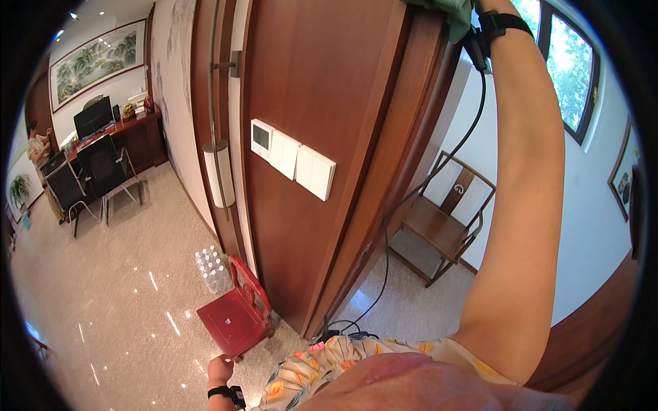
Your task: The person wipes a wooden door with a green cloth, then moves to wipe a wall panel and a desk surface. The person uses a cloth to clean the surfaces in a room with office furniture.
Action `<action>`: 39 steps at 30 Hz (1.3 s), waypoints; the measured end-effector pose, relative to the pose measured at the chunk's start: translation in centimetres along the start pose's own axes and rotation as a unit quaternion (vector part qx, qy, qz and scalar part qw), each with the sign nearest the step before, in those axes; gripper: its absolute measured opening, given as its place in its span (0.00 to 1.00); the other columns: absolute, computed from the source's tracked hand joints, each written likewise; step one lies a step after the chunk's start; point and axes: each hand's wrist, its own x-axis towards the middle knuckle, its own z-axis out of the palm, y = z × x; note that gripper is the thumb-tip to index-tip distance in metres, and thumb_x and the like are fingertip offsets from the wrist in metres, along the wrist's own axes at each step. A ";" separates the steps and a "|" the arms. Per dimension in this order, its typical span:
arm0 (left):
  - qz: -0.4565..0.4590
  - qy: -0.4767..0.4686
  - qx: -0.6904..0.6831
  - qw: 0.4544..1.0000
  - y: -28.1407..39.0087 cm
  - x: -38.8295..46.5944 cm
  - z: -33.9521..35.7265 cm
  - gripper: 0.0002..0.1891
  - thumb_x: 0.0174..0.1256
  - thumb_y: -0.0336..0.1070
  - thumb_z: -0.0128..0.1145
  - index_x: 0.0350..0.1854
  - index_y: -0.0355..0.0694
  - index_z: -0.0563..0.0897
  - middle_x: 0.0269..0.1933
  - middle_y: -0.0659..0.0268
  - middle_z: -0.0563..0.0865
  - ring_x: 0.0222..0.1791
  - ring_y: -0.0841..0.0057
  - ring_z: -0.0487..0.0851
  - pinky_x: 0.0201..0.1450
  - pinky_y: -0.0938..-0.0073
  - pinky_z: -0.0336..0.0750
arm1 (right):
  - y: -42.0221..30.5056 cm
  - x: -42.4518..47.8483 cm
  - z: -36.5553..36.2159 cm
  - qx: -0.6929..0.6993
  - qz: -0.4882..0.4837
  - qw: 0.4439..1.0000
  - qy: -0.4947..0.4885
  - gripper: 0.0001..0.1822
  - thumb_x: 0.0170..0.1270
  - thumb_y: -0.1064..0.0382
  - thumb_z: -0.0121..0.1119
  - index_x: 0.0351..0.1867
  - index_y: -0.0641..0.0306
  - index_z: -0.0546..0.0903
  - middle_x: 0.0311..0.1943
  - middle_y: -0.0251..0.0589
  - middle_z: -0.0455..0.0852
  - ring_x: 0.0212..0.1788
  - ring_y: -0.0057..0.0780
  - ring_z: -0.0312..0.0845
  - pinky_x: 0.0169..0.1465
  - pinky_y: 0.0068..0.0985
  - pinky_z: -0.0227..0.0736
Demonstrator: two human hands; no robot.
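My right arm reaches up to the top edge, where a green cloth lies against the upper part of a brown wooden door frame. Only the base of my right hand shows beside the cloth; its fingers are cut off or hidden. A black strap and device are on that wrist, with a black cable running down from them. Low on the left, my left hand hangs with its fingers curled and nothing visible in them, close to the front edge of a small red chair. That wrist also wears a strapped device.
A wall thermostat and white switch panels are on the wood panelling. Bottled water stands behind the red chair. A wooden armchair stands beyond the frame. The cable trails to the floor. Another person is by a far desk.
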 end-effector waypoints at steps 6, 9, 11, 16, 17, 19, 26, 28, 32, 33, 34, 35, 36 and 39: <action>0.030 -0.016 0.029 0.999 -2.1 -0.7 0.4 0.15 0.56 0.40 0.64 0.45 0.43 0.88 0.35 0.53 0.90 0.40 0.56 0.88 0.48 0.60 0.81 | -1.2 -2.2 0.2 0.099 0.016 0.994 -0.039 0.29 0.60 0.57 0.65 0.61 0.66 0.76 0.56 0.48 0.81 0.59 0.39 0.77 0.60 0.33 0.72; 0.050 -0.018 0.049 0.997 -1.3 -0.7 -0.4 0.15 0.56 0.40 0.64 0.45 0.43 0.88 0.36 0.53 0.90 0.40 0.56 0.88 0.47 0.60 0.81 | -0.5 -3.4 0.6 0.094 -0.005 0.995 -0.044 0.28 0.60 0.57 0.66 0.61 0.66 0.76 0.56 0.49 0.82 0.59 0.41 0.77 0.61 0.34 0.71; 0.048 -0.019 0.061 0.997 -1.9 -1.4 -1.5 0.15 0.55 0.39 0.63 0.46 0.43 0.88 0.35 0.53 0.90 0.40 0.56 0.88 0.46 0.60 0.82 | 0.2 -5.3 2.1 0.062 -0.011 0.998 -0.010 0.29 0.60 0.56 0.67 0.61 0.66 0.76 0.56 0.51 0.81 0.60 0.44 0.76 0.63 0.36 0.70; 0.113 -0.029 0.073 0.991 -0.7 0.8 -1.5 0.15 0.56 0.39 0.64 0.46 0.43 0.88 0.34 0.54 0.89 0.39 0.57 0.88 0.45 0.59 0.81 | -1.5 -10.0 1.6 -0.047 -0.071 0.996 0.040 0.33 0.57 0.54 0.70 0.63 0.65 0.74 0.60 0.54 0.78 0.65 0.50 0.70 0.70 0.40 0.62; 0.124 -0.030 0.078 0.989 -0.7 1.2 -1.5 0.15 0.56 0.39 0.64 0.46 0.43 0.88 0.34 0.54 0.89 0.39 0.57 0.88 0.45 0.59 0.81 | -1.9 -10.9 1.6 -0.068 -0.089 0.993 0.040 0.34 0.57 0.54 0.70 0.63 0.65 0.73 0.60 0.54 0.77 0.66 0.50 0.70 0.70 0.41 0.61; 0.134 -0.058 0.077 0.986 0.6 2.0 -1.7 0.15 0.56 0.39 0.64 0.46 0.43 0.88 0.34 0.54 0.89 0.39 0.56 0.88 0.45 0.59 0.81 | -2.3 -13.1 1.4 -0.086 -0.058 0.993 0.047 0.38 0.55 0.52 0.71 0.66 0.64 0.70 0.60 0.56 0.75 0.66 0.53 0.68 0.70 0.43 0.61; 0.142 -0.060 0.117 0.981 -2.0 1.3 -2.7 0.16 0.57 0.41 0.64 0.47 0.44 0.87 0.38 0.50 0.89 0.42 0.54 0.87 0.49 0.58 0.81 | -5.6 -22.8 4.2 -0.055 0.004 0.998 0.042 0.40 0.56 0.51 0.70 0.66 0.67 0.67 0.63 0.61 0.68 0.64 0.61 0.64 0.68 0.50 0.59; 0.138 -0.071 0.116 0.981 -2.5 2.0 -2.3 0.16 0.57 0.41 0.64 0.47 0.44 0.87 0.38 0.51 0.89 0.42 0.54 0.87 0.49 0.58 0.81 | -5.7 -25.6 4.3 -0.074 -0.014 0.996 0.054 0.42 0.56 0.51 0.70 0.69 0.66 0.64 0.64 0.62 0.67 0.65 0.62 0.63 0.70 0.50 0.56; 0.129 -0.089 0.112 0.981 -2.5 1.7 -3.1 0.17 0.58 0.43 0.64 0.48 0.44 0.87 0.38 0.52 0.89 0.43 0.55 0.87 0.49 0.59 0.81 | -7.6 -30.0 5.0 -0.060 0.008 0.997 0.044 0.46 0.56 0.49 0.67 0.72 0.66 0.59 0.66 0.63 0.63 0.68 0.64 0.57 0.71 0.49 0.52; 0.130 -0.093 0.112 0.981 -2.5 1.6 -3.4 0.17 0.58 0.43 0.64 0.48 0.44 0.87 0.37 0.52 0.89 0.42 0.55 0.87 0.49 0.60 0.81 | -7.5 -31.3 5.3 -0.064 0.005 0.997 0.037 0.49 0.55 0.46 0.68 0.73 0.66 0.57 0.65 0.63 0.62 0.68 0.66 0.56 0.69 0.50 0.54; 0.140 -0.091 0.106 0.980 -2.8 1.7 -3.3 0.16 0.58 0.43 0.64 0.48 0.44 0.87 0.36 0.52 0.89 0.42 0.55 0.87 0.48 0.60 0.82 | -7.6 -32.5 5.8 -0.056 0.013 0.997 0.055 0.49 0.54 0.44 0.68 0.72 0.67 0.59 0.64 0.62 0.64 0.67 0.65 0.57 0.69 0.49 0.54; 0.156 -0.085 0.115 0.977 -2.8 1.9 -3.2 0.16 0.58 0.43 0.64 0.47 0.44 0.87 0.36 0.52 0.89 0.41 0.54 0.87 0.48 0.60 0.82 | -7.9 -33.5 5.8 -0.052 0.027 0.997 0.047 0.47 0.56 0.45 0.68 0.71 0.67 0.60 0.64 0.60 0.65 0.67 0.63 0.58 0.69 0.49 0.54; 0.168 -0.079 0.124 0.975 -3.0 1.7 -3.2 0.16 0.58 0.42 0.64 0.47 0.44 0.87 0.36 0.51 0.89 0.41 0.54 0.87 0.47 0.59 0.82 | -8.5 -34.6 5.9 -0.044 0.044 0.997 0.038 0.46 0.57 0.45 0.68 0.71 0.67 0.61 0.65 0.58 0.66 0.68 0.62 0.58 0.70 0.48 0.54; 0.173 -0.081 0.122 0.974 -3.2 1.5 -3.1 0.15 0.58 0.42 0.64 0.46 0.44 0.87 0.36 0.51 0.89 0.41 0.53 0.87 0.47 0.58 0.81 | -10.2 -37.6 6.1 -0.040 0.081 0.995 0.031 0.44 0.59 0.46 0.67 0.70 0.66 0.62 0.66 0.57 0.66 0.69 0.61 0.58 0.71 0.48 0.52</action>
